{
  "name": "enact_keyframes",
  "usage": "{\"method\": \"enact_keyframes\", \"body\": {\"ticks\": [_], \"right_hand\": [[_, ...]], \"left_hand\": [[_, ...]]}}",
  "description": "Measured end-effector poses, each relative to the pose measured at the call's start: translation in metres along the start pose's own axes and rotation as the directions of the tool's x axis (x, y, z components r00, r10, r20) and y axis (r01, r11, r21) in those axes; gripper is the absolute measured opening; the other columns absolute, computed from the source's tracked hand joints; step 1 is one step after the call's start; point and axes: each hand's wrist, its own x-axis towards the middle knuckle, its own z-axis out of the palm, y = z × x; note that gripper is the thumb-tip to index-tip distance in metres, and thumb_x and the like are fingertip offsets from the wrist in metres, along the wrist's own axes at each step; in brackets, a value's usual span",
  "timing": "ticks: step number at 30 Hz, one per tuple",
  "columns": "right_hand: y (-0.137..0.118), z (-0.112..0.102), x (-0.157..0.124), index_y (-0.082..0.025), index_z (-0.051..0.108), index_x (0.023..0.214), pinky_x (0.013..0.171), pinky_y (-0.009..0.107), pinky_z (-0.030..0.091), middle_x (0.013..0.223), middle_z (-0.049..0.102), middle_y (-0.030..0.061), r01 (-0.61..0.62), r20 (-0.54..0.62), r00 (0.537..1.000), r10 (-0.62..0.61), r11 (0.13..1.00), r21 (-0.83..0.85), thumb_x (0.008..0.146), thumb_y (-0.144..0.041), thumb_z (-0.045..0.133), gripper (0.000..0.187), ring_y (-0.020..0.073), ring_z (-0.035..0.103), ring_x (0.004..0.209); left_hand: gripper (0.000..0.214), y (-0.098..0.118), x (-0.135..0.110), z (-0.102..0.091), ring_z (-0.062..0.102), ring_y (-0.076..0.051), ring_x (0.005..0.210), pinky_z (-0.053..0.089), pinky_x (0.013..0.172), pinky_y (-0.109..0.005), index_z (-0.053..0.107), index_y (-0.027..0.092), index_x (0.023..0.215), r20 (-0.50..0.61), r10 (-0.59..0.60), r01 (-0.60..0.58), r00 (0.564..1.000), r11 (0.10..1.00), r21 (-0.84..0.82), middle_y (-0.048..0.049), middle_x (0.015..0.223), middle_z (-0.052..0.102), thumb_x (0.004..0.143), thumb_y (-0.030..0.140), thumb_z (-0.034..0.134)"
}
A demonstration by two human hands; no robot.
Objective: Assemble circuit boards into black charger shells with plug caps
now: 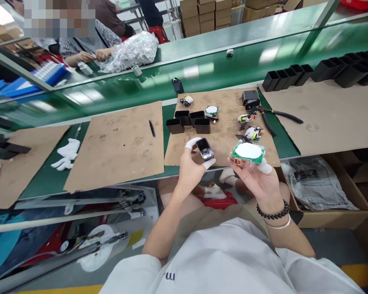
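Note:
My left hand [191, 167], with white finger covers on, grips a small black plastic housing [205, 149] whose open end faces me. In my right hand [260, 179] is a green circuit board [249, 152] with a white pad on top and an orange connector at its near left corner. The two are held apart above the front of a cardboard sheet [221, 134]. Several open black housings [188, 121] stand behind my left hand. Beyond my right hand lie loose circuit assemblies [253, 133] and pliers [279, 115] with black and yellow handles.
Tweezers [152, 128] lie on a left cardboard sheet [119, 147], with white gloves [66, 154] beside it. Rows of black housings [288, 77] stand at right. A newspaper-lined box [331, 212] sits below the bench. Across the green belt [190, 73], a person handles a white part.

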Motion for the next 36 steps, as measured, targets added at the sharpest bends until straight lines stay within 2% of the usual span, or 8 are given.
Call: {"method": "enact_keyframes", "body": {"ticks": [3, 7, 10, 13, 19, 23, 29, 36], "right_hand": [[-0.008, 0.013, -0.001, -0.036, 0.070, 0.105, 0.121, 0.051, 0.049, 0.124, 0.074, -0.0012, 0.199, -0.035, 0.978, -0.204, 0.972, -0.123, 0.062, -0.046, 0.093, 0.050, 0.0246, 0.069, 0.126], [-0.015, 0.031, 0.001, -0.039, 0.064, 0.110, 0.117, 0.053, 0.052, 0.121, 0.073, 0.0004, 0.434, -0.022, 0.881, -0.473, 0.825, -0.362, 0.054, -0.042, 0.099, 0.066, 0.0260, 0.067, 0.128], [-0.016, 0.038, 0.001, -0.044, 0.066, 0.106, 0.114, 0.052, 0.055, 0.107, 0.076, -0.0029, 0.608, 0.156, 0.782, -0.603, 0.686, -0.400, 0.061, -0.038, 0.098, 0.056, 0.0250, 0.074, 0.113], [-0.017, 0.040, 0.000, -0.045, 0.071, 0.108, 0.111, 0.051, 0.057, 0.109, 0.077, -0.0018, 0.695, 0.353, 0.718, -0.600, 0.591, -0.409, 0.070, -0.031, 0.093, 0.047, 0.0273, 0.074, 0.114], [-0.026, 0.038, -0.006, -0.042, 0.075, 0.103, 0.107, 0.052, 0.058, 0.113, 0.078, -0.0002, 0.713, 0.446, 0.695, -0.564, 0.464, -0.525, 0.076, -0.026, 0.087, 0.034, 0.0305, 0.073, 0.114], [-0.026, 0.032, -0.004, -0.045, 0.076, 0.107, 0.101, 0.053, 0.061, 0.105, 0.079, -0.0006, 0.702, 0.412, 0.703, -0.580, 0.469, -0.536, 0.067, -0.026, 0.094, 0.047, 0.0309, 0.075, 0.104], [-0.022, 0.027, 0.003, -0.046, 0.070, 0.125, 0.106, 0.052, 0.060, 0.122, 0.078, -0.0023, 0.783, 0.501, 0.621, -0.603, 0.450, -0.429, 0.072, -0.018, 0.089, 0.063, 0.0301, 0.074, 0.117], [-0.019, 0.023, 0.001, -0.044, 0.070, 0.121, 0.106, 0.059, 0.059, 0.115, 0.081, -0.0004, 0.729, 0.435, 0.681, -0.590, 0.489, -0.479, 0.067, -0.025, 0.092, 0.061, 0.0351, 0.076, 0.116]], "left_hand": [[0.064, 0.023, -0.013, -0.011, 0.069, -0.027, 0.117, 0.056, 0.103, -0.041, 0.063, 0.021, 0.131, -0.002, 0.105, -0.105, 0.994, 0.994, -0.015, -0.0098, 0.132, 0.070, 0.071, 0.024, 0.086], [0.064, 0.050, -0.022, -0.024, 0.067, -0.029, 0.127, 0.055, 0.110, -0.041, 0.067, 0.023, 0.133, 0.068, 0.182, -0.177, 0.981, 0.981, -0.076, -0.0087, 0.136, 0.072, 0.073, 0.027, 0.090], [0.066, 0.061, -0.024, -0.030, 0.067, -0.028, 0.130, 0.055, 0.112, -0.041, 0.067, 0.023, 0.135, 0.100, 0.213, -0.201, 0.972, 0.972, -0.120, -0.0082, 0.138, 0.072, 0.074, 0.030, 0.091], [0.066, 0.067, -0.024, -0.034, 0.067, -0.029, 0.130, 0.055, 0.113, -0.042, 0.067, 0.025, 0.136, 0.097, 0.259, -0.248, 0.961, 0.962, -0.111, -0.0069, 0.137, 0.072, 0.074, 0.024, 0.090], [0.068, 0.065, -0.023, -0.040, 0.066, -0.031, 0.133, 0.053, 0.114, -0.043, 0.066, 0.030, 0.139, 0.114, 0.317, -0.315, 0.942, 0.948, -0.033, -0.0042, 0.139, 0.072, 0.075, 0.014, 0.083], [0.068, 0.065, -0.022, -0.039, 0.066, -0.030, 0.133, 0.053, 0.114, -0.042, 0.066, 0.031, 0.139, 0.115, 0.321, -0.317, 0.940, 0.947, -0.049, -0.0034, 0.139, 0.072, 0.076, 0.013, 0.084], [0.063, 0.065, -0.018, -0.036, 0.066, -0.032, 0.133, 0.055, 0.113, -0.045, 0.068, 0.028, 0.136, 0.132, 0.310, -0.300, 0.941, 0.949, -0.091, -0.0049, 0.138, 0.072, 0.076, 0.016, 0.085], [0.062, 0.061, -0.018, -0.035, 0.063, -0.032, 0.137, 0.052, 0.119, -0.047, 0.069, 0.029, 0.136, 0.142, 0.282, -0.267, 0.949, 0.957, -0.116, -0.0039, 0.140, 0.072, 0.077, 0.020, 0.087]]}}
